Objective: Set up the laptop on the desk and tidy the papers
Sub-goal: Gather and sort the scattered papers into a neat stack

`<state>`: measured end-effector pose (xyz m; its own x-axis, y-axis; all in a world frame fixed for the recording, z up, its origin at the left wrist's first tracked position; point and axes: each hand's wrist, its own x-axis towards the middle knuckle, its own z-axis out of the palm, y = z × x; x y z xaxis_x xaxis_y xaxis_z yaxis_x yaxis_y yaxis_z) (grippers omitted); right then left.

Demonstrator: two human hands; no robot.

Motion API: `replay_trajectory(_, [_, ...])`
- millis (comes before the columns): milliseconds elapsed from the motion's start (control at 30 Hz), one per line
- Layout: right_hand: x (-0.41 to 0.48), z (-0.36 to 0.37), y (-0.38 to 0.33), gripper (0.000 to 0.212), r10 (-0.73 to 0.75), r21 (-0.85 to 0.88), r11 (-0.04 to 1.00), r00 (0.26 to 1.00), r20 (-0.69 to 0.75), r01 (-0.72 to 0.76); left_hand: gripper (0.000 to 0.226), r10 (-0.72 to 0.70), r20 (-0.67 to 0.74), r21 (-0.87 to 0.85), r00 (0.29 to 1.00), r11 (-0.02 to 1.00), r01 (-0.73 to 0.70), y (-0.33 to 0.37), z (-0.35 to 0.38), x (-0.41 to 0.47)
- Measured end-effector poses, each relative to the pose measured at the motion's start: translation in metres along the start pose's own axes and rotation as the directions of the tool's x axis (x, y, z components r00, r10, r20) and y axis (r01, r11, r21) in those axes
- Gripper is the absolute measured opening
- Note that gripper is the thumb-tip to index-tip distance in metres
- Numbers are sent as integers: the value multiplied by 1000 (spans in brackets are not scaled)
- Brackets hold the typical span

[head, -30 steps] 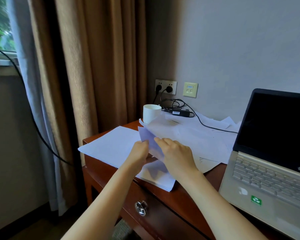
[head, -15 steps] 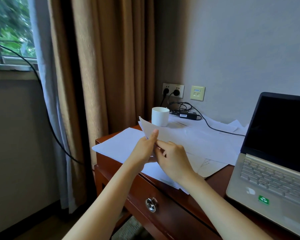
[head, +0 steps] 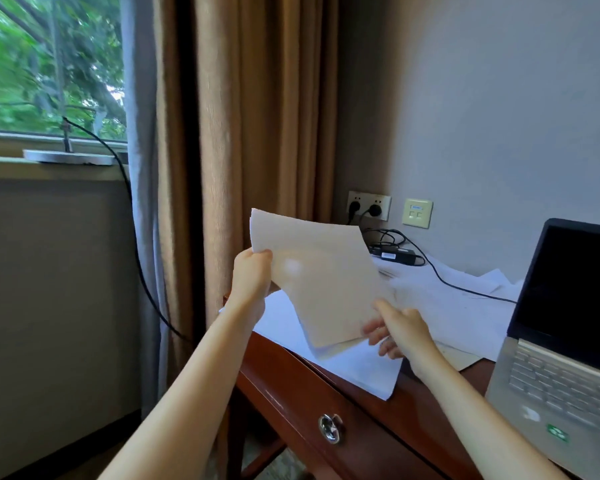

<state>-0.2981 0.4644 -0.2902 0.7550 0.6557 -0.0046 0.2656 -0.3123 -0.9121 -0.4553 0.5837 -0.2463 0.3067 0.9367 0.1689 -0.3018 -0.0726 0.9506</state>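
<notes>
- Papers (head: 321,285): we see a small sheaf held up in the middle of the frame, clear of the desk (head: 326,386), tilted, with its upper corner toward the curtain (head: 243,133).
- Left hand (head: 252,275): we note it closed on the sheaf's upper left edge, fingers curled behind the sheets, thumb on the near face.
- Right hand (head: 400,329): pinching the sheaf's lower right corner, thumb on the near face and fingers showing below the edge. The two hands are well apart, at opposite corners.
- More loose sheets (head: 444,306) lie spread flat over the desk top below and to the right of the sheaf, one overhanging the front edge.
- Laptop (head: 565,323): open at the right of the frame, screen dark, cut off by the right edge. Its keyboard is motion-blurred.
- Hidden: the sheaf covers part of the desk behind it; we cannot count its sheets.
- A black cable (head: 458,289) runs over the sheets from a power brick (head: 395,253) near the wall sockets (head: 368,205).
- Room: a dark red wooden desk with a drawer knob (head: 330,428) at lower centre, grey wall behind, brown curtain centre, and a window (head: 49,64) with blurred greenery at upper left.
</notes>
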Motion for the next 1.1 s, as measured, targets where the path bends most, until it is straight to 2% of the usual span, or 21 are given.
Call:
replay_trajectory(100, [-6,6,-8,58,189,110,967,939,288,-229,37,29,-17,-70,999,997,-30,11,-8,-4])
replay_trajectory(167, [-7,12,-12,57,185,327,874,868,461,-360,37,48,-30,-115,998,992,-51,16,-10,-5])
replay_trajectory(233, [-7,19,-15,44,126,520,733,839,529,-438,35,52,-46,-174,998,983,-59,18,-11,-6])
replay_trajectory(333, [-1,32,-24,21,-4,736,572,896,443,-361,31,62,-17,-222,998,973,-64,14,-15,-5])
replay_trajectory(400, [6,37,-30,27,-65,814,519,938,341,-260,30,65,28,-214,998,975,-58,8,-20,-3])
replay_trajectory(433, [9,37,-32,30,-81,818,545,959,270,-185,30,61,42,-200,997,978,-51,5,-22,-1])
replay_trajectory(500, [15,29,-33,27,-75,736,677,995,68,1,28,47,40,-143,998,989,-41,-1,-26,3])
replay_trajectory(533, [19,24,-30,22,-82,663,744,996,-34,84,29,37,25,-99,999,995,-34,-4,-28,5])
replay_trajectory(600, [23,12,-26,19,-119,571,799,980,-158,189,29,23,32,26,999,999,-24,-10,-31,10])
replay_trajectory(700, [28,-3,-19,23,-160,542,801,963,-218,256,28,69,141,272,988,957,-105,-16,-29,17])
replay_trajectory(767, [31,-10,-16,20,-189,551,784,956,-227,286,26,117,170,335,978,927,-169,-17,-20,21])
replay_trajectory(900, [36,-15,-12,28,-287,547,764,940,-184,340,20,163,214,310,963,924,-225,-19,3,25])
replay_trajectory(1100, [39,-22,-9,41,-332,504,783,930,-159,365,48,211,174,176,962,955,-241,-29,19,24])
